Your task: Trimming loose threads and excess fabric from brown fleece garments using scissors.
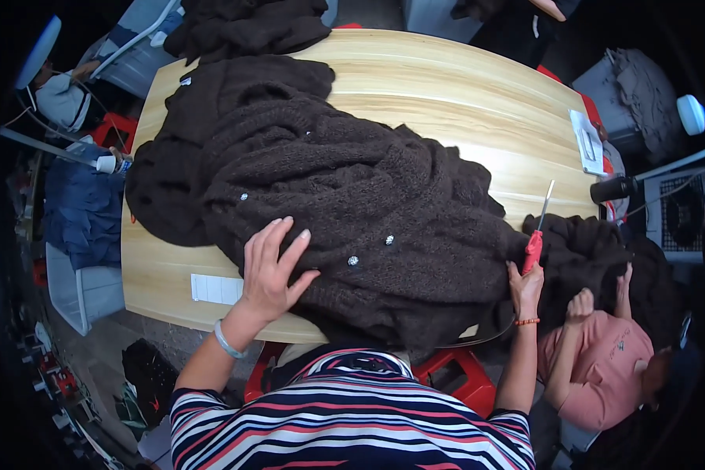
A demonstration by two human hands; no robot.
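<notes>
A dark brown knitted garment lies in heavy folds across the table, with several small shiny round buttons on it. My left hand rests on its near left part, fingers spread and holding nothing. At the garment's right end my right hand grips a red-handled tool. Its thin metal shaft points up and away from me; the exact kind of tool cannot be made out. The lower fingers of that hand are partly hidden against the dark cloth.
The wooden table bears a white paper strip, white papers and more dark knitwear. A co-worker in pink handles dark cloth at the right. Another person sits far left, near a grey bin.
</notes>
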